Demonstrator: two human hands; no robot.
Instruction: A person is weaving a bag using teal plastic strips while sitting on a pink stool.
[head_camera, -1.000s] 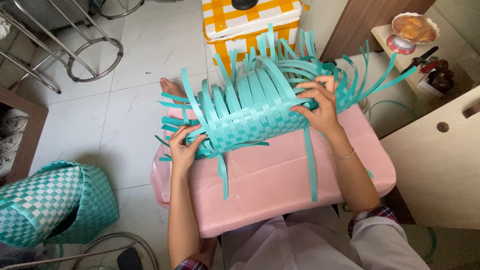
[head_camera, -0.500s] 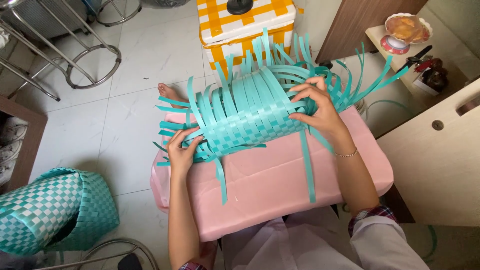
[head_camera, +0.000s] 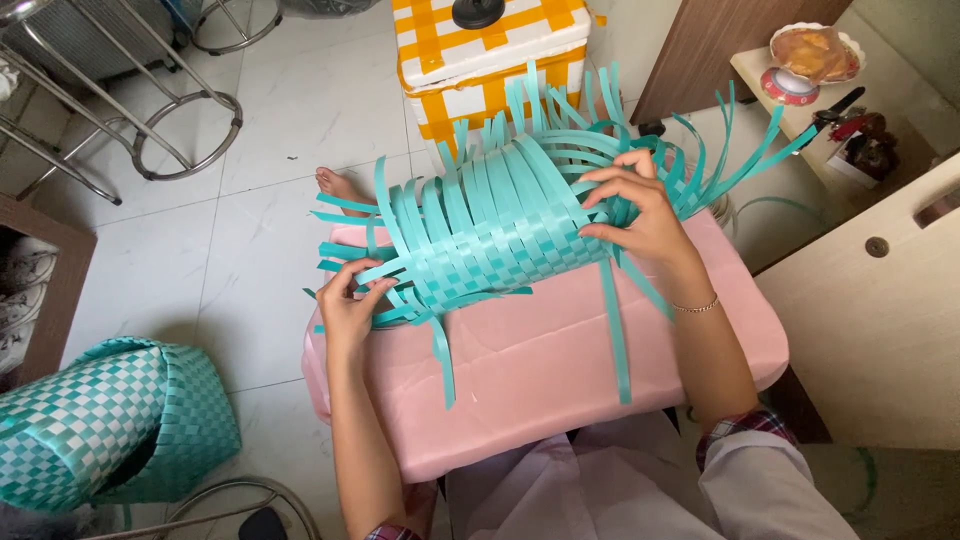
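Observation:
A half-woven basket of teal plastic strips (head_camera: 500, 225) lies on its side on a pink plastic stool (head_camera: 560, 370) in front of me. Loose strip ends fan out from both its ends and hang over the stool. My left hand (head_camera: 350, 300) pinches strips at the basket's left end. My right hand (head_camera: 640, 215) rests with spread fingers on the weave near the right end, fingertips pressed among the strips.
A finished teal-and-white woven basket (head_camera: 110, 425) lies on the tiled floor at lower left. An orange-and-white checked box (head_camera: 490, 55) stands behind the stool. Metal stool legs (head_camera: 185, 120) are at upper left, wooden furniture (head_camera: 880, 320) at right. A bare foot (head_camera: 340, 185) shows beyond the stool.
The basket has turned slightly and shifted under my hands. My right hand moved a little along the weave; my left hand kept its hold on the left-end strips.

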